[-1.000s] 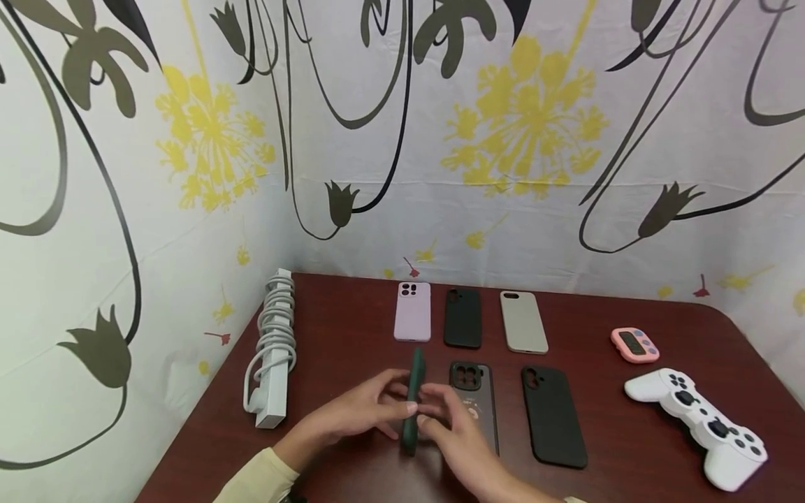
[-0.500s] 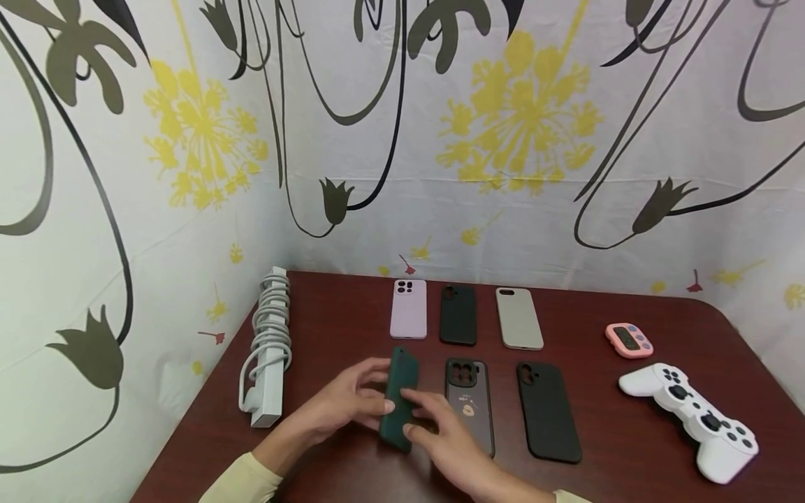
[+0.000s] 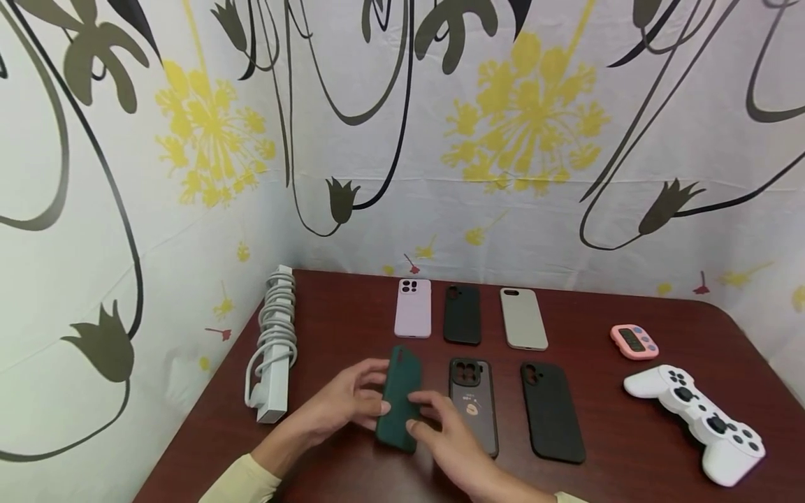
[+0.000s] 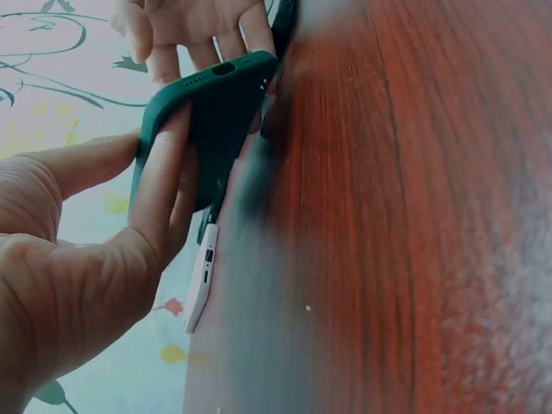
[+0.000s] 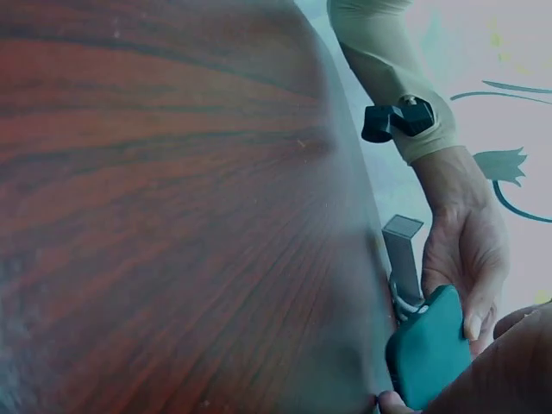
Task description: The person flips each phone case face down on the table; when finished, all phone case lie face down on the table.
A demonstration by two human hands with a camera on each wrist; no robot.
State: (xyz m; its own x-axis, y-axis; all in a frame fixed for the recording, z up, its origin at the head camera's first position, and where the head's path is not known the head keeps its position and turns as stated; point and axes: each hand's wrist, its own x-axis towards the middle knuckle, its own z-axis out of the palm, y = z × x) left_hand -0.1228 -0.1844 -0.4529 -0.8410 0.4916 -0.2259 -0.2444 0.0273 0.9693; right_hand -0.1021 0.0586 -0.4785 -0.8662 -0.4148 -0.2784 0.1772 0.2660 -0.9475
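The fingers (image 4: 164, 172) of the left hand (image 3: 342, 402) curl round the left edge of the dark green phone case (image 3: 398, 398), and the right hand (image 3: 449, 436) pinches its right edge and near end between thumb and fingertips, so both hands grasp the same case. It is tilted on its long edge, low over the near-left part of the worktop (image 3: 352, 328); whether its lower edge touches the wood cannot be told. The left wrist view shows the grip sitting only on the thin rim, with the open hollow of the case facing the palm. That looks like the main risk: a soft case held by its edges could flex or twist, and if one hand lets go unevenly it might slip and flop down. Just to its right lies the dark case with the camera cut-out (image 3: 473, 405), partly under the right hand, so a slip or a wide sweep of that wrist could nudge it out of line with the black case (image 3: 551, 412) farther right. The far row, lilac case (image 3: 413, 308), second black case (image 3: 462, 314) and grey case (image 3: 523, 318), seems safe. To the left, the white power strip (image 3: 272, 356) with its coiled cable lies near the left forearm, and a careless elbow could knock it.
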